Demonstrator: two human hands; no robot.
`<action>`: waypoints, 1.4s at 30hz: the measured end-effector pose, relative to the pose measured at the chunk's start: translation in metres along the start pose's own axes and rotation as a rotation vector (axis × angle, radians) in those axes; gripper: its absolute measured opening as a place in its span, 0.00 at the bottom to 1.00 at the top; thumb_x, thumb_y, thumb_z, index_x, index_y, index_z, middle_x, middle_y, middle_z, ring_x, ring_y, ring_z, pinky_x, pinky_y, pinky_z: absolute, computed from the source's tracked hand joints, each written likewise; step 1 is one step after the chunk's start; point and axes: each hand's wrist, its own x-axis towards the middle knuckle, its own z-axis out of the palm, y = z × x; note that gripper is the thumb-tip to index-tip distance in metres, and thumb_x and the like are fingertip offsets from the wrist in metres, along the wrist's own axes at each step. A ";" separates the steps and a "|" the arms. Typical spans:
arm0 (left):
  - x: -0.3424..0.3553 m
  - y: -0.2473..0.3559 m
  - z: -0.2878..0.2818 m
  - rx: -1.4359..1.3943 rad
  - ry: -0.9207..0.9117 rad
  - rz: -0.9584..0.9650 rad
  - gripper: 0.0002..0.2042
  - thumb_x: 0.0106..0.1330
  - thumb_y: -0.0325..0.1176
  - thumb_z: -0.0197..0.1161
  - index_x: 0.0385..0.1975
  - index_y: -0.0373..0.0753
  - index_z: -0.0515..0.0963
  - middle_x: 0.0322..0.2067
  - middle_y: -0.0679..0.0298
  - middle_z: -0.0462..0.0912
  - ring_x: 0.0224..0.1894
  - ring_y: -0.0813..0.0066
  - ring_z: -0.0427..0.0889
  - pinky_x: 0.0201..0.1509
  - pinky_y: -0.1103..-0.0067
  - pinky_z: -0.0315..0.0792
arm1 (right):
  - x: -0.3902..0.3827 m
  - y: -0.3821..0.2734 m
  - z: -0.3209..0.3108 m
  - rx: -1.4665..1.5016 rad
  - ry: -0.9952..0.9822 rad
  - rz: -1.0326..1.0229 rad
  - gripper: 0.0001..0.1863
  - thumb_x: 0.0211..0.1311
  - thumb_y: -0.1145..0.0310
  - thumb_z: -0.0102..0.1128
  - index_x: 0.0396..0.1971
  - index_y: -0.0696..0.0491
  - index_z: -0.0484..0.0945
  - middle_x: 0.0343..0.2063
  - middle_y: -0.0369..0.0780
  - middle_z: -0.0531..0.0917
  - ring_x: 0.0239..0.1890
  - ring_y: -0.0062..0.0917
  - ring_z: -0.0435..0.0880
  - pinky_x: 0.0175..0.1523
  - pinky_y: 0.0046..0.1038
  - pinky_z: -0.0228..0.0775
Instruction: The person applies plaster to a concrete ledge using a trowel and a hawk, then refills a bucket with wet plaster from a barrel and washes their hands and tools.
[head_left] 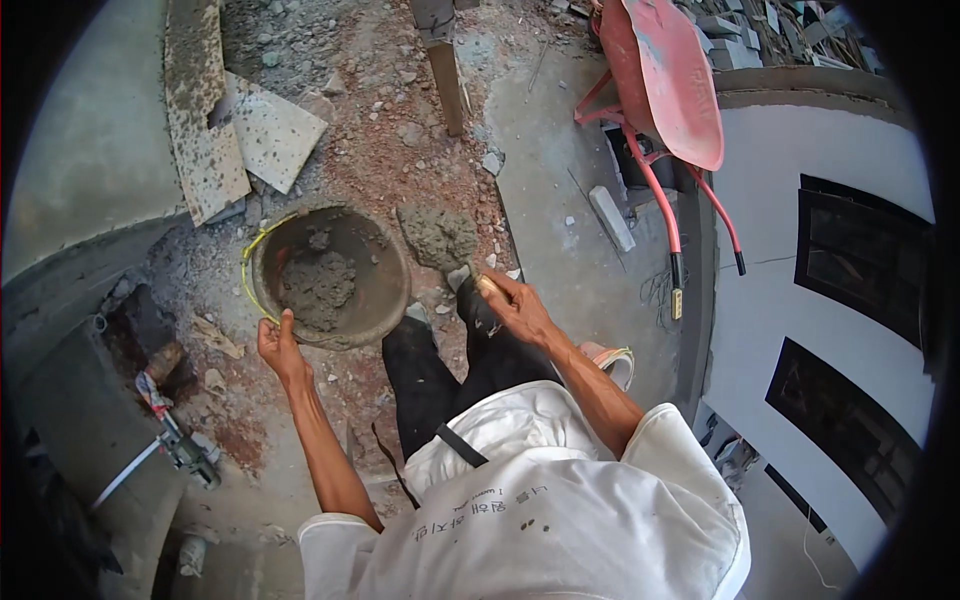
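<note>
My left hand (282, 345) is closed at the near left rim of a round, dark bucket (396, 300), where a yellow cord or handle (246, 262) runs along the edge. Wet grey mortar (325, 290) lies in the bottom of the bucket, and its inner wall is smeared. In my right hand (518, 310) is the wooden handle of a trowel (486, 286). A heap of mortar (438, 235) covers the trowel's blade, just right of the bucket and above the rubble ground.
A red wheelbarrow (665, 85) stands at the far right, near a pale block (611, 219). Broken boards (265, 130) lie at the far left. A wooden post (444, 85) rises ahead. A small bucket (612, 366) sits beside my right forearm; a tool (188, 452) lies at left.
</note>
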 end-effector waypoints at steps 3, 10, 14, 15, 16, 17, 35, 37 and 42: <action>0.024 -0.050 0.029 -0.005 -0.002 0.089 0.19 0.58 0.23 0.61 0.17 0.47 0.55 0.16 0.78 0.57 0.19 0.91 0.51 0.21 0.87 0.46 | 0.066 0.060 -0.004 -0.138 0.230 -0.120 0.21 0.59 0.64 0.52 0.51 0.56 0.69 0.34 0.52 0.78 0.35 0.37 0.79 0.39 0.37 0.69; 0.035 -0.160 0.070 -0.018 0.009 -0.075 0.14 0.59 0.22 0.59 0.19 0.44 0.60 0.21 0.73 0.70 0.20 0.89 0.65 0.21 0.87 0.61 | 0.269 0.182 0.007 -0.513 0.476 0.187 0.22 0.57 0.67 0.50 0.52 0.54 0.60 0.36 0.59 0.72 0.38 0.55 0.74 0.43 0.48 0.67; 0.052 -0.198 0.090 -0.009 0.096 -0.146 0.14 0.58 0.24 0.60 0.19 0.45 0.60 0.18 0.76 0.63 0.19 0.90 0.57 0.20 0.87 0.52 | 0.267 0.242 0.004 -0.571 0.435 0.191 0.22 0.57 0.66 0.51 0.51 0.55 0.61 0.37 0.59 0.73 0.40 0.53 0.75 0.43 0.47 0.67; 0.056 -0.208 0.094 -0.031 0.118 -0.153 0.14 0.58 0.25 0.60 0.19 0.45 0.60 0.18 0.76 0.63 0.19 0.90 0.57 0.19 0.87 0.51 | 0.259 0.258 0.004 -0.561 0.352 0.259 0.22 0.58 0.64 0.51 0.51 0.54 0.61 0.32 0.55 0.74 0.35 0.51 0.76 0.39 0.46 0.68; 0.060 -0.221 0.099 -0.073 0.157 -0.200 0.14 0.58 0.25 0.60 0.19 0.45 0.60 0.18 0.76 0.63 0.19 0.91 0.57 0.19 0.88 0.51 | 0.254 0.275 0.005 -0.578 0.323 0.276 0.21 0.58 0.63 0.51 0.51 0.52 0.62 0.26 0.51 0.75 0.31 0.48 0.77 0.35 0.44 0.69; 0.063 -0.232 0.104 -0.048 0.149 -0.165 0.14 0.59 0.25 0.60 0.19 0.44 0.60 0.18 0.76 0.62 0.18 0.91 0.56 0.19 0.88 0.49 | 0.249 0.291 0.002 -0.352 0.209 0.389 0.22 0.59 0.60 0.52 0.51 0.51 0.62 0.23 0.47 0.74 0.25 0.40 0.76 0.29 0.40 0.69; 0.114 -0.303 0.134 0.114 0.174 -0.275 0.07 0.60 0.27 0.60 0.35 0.37 0.70 0.34 0.64 0.76 0.35 0.80 0.75 0.39 0.83 0.71 | 0.525 0.427 0.056 -0.408 0.713 0.313 0.26 0.53 0.64 0.56 0.48 0.50 0.53 0.34 0.55 0.77 0.37 0.53 0.76 0.41 0.47 0.66; 0.117 -0.304 0.132 0.120 0.189 -0.300 0.09 0.59 0.27 0.60 0.37 0.35 0.70 0.35 0.63 0.76 0.35 0.79 0.75 0.42 0.82 0.69 | 0.512 0.422 0.080 -0.550 0.543 0.276 0.26 0.53 0.65 0.55 0.48 0.51 0.52 0.34 0.55 0.77 0.37 0.53 0.76 0.41 0.47 0.66; 0.119 -0.307 0.128 0.189 0.220 -0.296 0.08 0.59 0.26 0.60 0.36 0.35 0.71 0.35 0.64 0.76 0.35 0.80 0.74 0.42 0.82 0.68 | 0.493 0.412 0.067 -0.300 0.692 0.202 0.23 0.57 0.59 0.53 0.47 0.54 0.58 0.29 0.51 0.77 0.32 0.47 0.78 0.37 0.45 0.66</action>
